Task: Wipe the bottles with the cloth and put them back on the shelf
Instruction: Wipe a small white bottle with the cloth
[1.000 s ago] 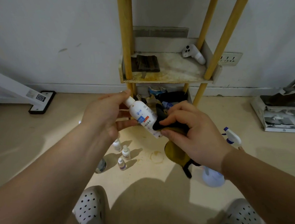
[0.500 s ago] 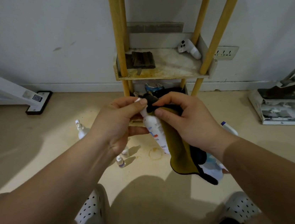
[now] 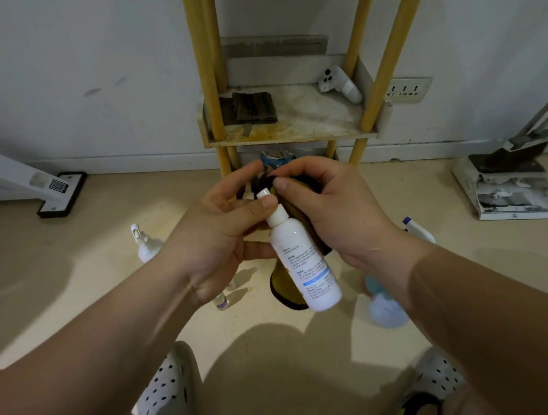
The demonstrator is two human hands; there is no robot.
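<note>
Floor of pale beige [image 3: 68, 284] lies open beneath the hands, edged by a white spray bottle [image 3: 146, 247] on the left and a bluish spray bottle [image 3: 386, 307] on the right. The left hand [image 3: 221, 238] pinches the neck of the white plastic labelled bottle [image 3: 301, 255], held in the air before the yellow-legged shelf [image 3: 290, 129]. Its long axis is steep, with the cap up toward the shelf and the base down and slightly right. The right hand [image 3: 335, 213] clutches the olive-and-black cloth [image 3: 284, 288] against the cap.
</note>
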